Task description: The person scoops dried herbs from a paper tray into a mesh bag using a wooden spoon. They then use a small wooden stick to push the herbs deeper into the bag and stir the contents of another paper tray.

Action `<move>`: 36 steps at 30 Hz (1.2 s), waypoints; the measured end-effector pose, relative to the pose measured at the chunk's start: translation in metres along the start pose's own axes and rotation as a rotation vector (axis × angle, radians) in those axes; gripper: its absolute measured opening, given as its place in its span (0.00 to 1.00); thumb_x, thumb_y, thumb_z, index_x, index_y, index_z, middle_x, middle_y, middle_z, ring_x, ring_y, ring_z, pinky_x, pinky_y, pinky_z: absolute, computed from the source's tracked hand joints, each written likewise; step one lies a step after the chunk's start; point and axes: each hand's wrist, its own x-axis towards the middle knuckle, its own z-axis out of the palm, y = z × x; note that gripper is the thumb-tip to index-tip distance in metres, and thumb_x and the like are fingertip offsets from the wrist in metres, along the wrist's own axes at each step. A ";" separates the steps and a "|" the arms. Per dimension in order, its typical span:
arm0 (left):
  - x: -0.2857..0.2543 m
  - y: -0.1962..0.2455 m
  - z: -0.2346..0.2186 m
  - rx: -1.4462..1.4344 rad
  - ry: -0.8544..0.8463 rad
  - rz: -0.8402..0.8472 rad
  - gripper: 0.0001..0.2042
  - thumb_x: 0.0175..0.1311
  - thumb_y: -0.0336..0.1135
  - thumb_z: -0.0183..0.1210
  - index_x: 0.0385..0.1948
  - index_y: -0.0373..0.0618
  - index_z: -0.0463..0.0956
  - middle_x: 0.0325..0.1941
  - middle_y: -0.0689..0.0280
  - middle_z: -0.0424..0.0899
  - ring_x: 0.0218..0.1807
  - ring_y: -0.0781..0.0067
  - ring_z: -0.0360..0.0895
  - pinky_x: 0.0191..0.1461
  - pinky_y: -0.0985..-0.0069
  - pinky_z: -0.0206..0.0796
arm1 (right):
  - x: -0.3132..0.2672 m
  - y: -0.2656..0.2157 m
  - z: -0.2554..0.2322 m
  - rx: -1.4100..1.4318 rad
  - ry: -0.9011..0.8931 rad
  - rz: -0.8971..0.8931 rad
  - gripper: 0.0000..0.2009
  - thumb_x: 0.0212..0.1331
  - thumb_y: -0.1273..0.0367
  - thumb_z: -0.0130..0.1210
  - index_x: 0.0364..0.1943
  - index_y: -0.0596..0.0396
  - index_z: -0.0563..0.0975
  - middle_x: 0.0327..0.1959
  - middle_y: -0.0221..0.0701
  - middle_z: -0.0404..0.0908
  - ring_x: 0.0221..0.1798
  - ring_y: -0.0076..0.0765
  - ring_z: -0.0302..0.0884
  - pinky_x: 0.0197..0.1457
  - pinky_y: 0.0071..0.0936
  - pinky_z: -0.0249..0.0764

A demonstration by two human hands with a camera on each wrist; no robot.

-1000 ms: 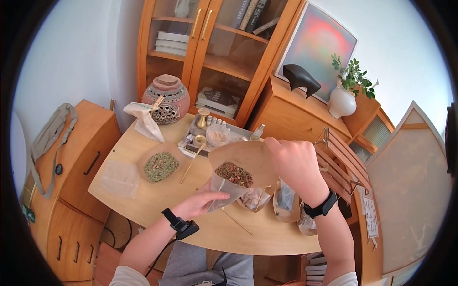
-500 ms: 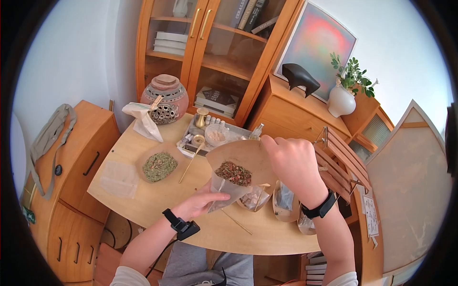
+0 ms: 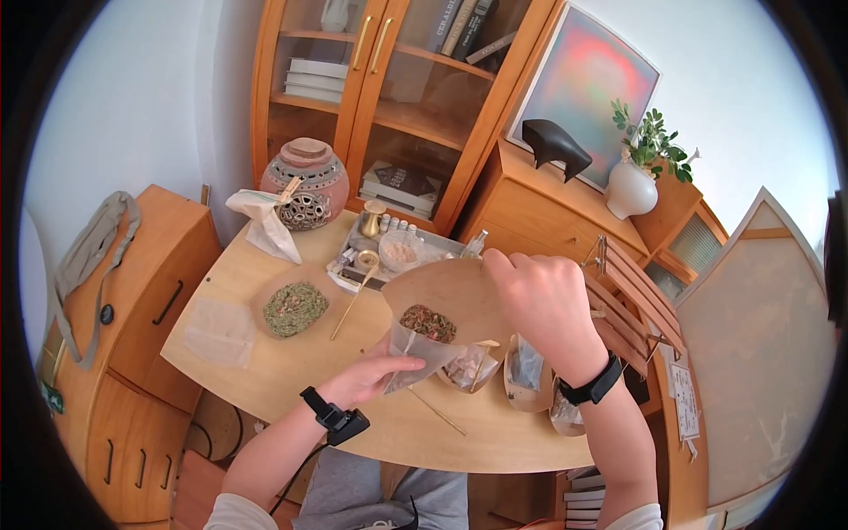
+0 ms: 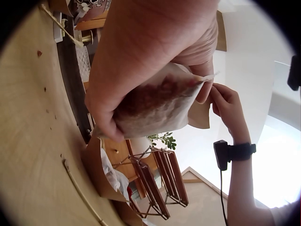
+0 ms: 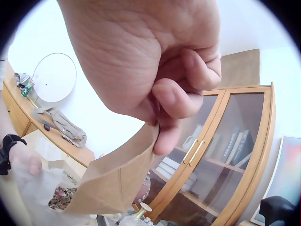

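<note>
My right hand [image 3: 543,296] pinches the upper edge of a brown paper tray [image 3: 455,283], which is tilted down to the left. The tray's low end meets the mouth of a translucent bag [image 3: 415,352], and a dried mix of red, green and brown bits [image 3: 428,325] lies at that junction. The left hand [image 3: 371,373] holds the bag from below, thumb across its front. In the left wrist view, reddish contents show through the bag [image 4: 157,106]. The right wrist view has the thumb and a finger nipping the paper tray [image 5: 120,176] at its corner.
A paper tray of green herbs [image 3: 296,309] and a flat clear bag [image 3: 221,331] lie on the left of the table [image 3: 353,424]. Behind stands a metal tray [image 3: 349,281] with brass vessels and vials. More filled trays [image 3: 528,375] sit right, near a thin stick [image 3: 439,411].
The heap of dried mix on the paper tray looks smaller and sits lower, toward the bag. My right hand and the paper have shifted slightly left; the left hand keeps its place.
</note>
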 end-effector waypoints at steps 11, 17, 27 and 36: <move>-0.001 0.001 -0.002 0.008 0.020 0.006 0.38 0.67 0.24 0.64 0.78 0.47 0.53 0.73 0.63 0.70 0.73 0.68 0.70 0.76 0.68 0.65 | 0.001 0.003 0.002 -0.029 0.048 -0.016 0.08 0.48 0.70 0.64 0.32 0.49 0.76 0.18 0.24 0.73 0.21 0.28 0.79 0.23 0.27 0.70; -0.001 0.001 -0.004 0.009 0.020 0.002 0.38 0.67 0.23 0.64 0.78 0.47 0.53 0.73 0.63 0.70 0.73 0.68 0.71 0.76 0.68 0.66 | 0.000 0.004 0.005 -0.035 0.052 -0.033 0.08 0.48 0.70 0.64 0.31 0.49 0.76 0.18 0.24 0.73 0.21 0.28 0.79 0.23 0.27 0.71; -0.002 0.002 -0.006 0.034 0.036 -0.005 0.41 0.66 0.23 0.65 0.79 0.49 0.51 0.74 0.63 0.69 0.74 0.68 0.71 0.75 0.68 0.66 | 0.003 0.006 0.000 -0.051 0.050 -0.038 0.09 0.48 0.70 0.64 0.32 0.49 0.76 0.18 0.25 0.74 0.21 0.27 0.79 0.23 0.26 0.70; -0.002 0.002 -0.006 0.038 0.035 -0.005 0.39 0.67 0.23 0.64 0.79 0.48 0.53 0.73 0.63 0.72 0.72 0.69 0.73 0.74 0.70 0.68 | 0.005 0.007 0.000 -0.036 0.065 -0.052 0.09 0.47 0.70 0.64 0.31 0.50 0.76 0.18 0.25 0.73 0.21 0.28 0.78 0.23 0.26 0.70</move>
